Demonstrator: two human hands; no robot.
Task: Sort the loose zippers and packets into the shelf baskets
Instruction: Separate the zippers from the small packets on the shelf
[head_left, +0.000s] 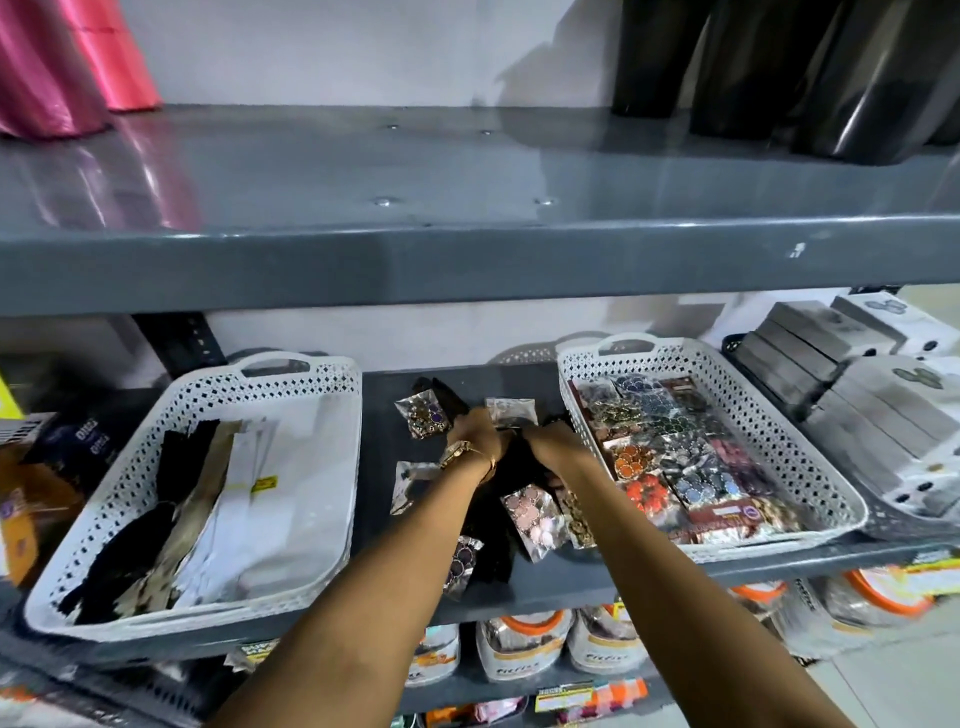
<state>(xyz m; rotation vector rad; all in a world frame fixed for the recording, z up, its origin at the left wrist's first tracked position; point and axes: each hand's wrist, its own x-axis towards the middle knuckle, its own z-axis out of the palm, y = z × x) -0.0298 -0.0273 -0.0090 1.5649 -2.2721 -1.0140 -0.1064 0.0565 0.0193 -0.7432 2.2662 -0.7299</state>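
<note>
Two white perforated baskets stand on the grey shelf. The left basket (332, 525) holds black, gold and white zippers (171, 514). The right basket (579, 410) is filled with button packets (675, 457). Between them lies a pile of black zippers (501, 519) with loose packets around it: a purple-and-gold one (423, 415), a pink one (530, 519) and a clear one (410, 483). My left hand (475, 431) pinches a small clear packet (511, 413) at the back of the pile. My right hand (556, 441) is curled onto the black zippers beside it.
The upper shelf's thick grey edge (467, 265) overhangs the work area, with pink rolls (62, 62) and black rolls (779, 67) on it. Stacked grey boxes (857, 410) fill a dark basket at the right. Orange-lidded jars (519, 649) stand on the shelf below.
</note>
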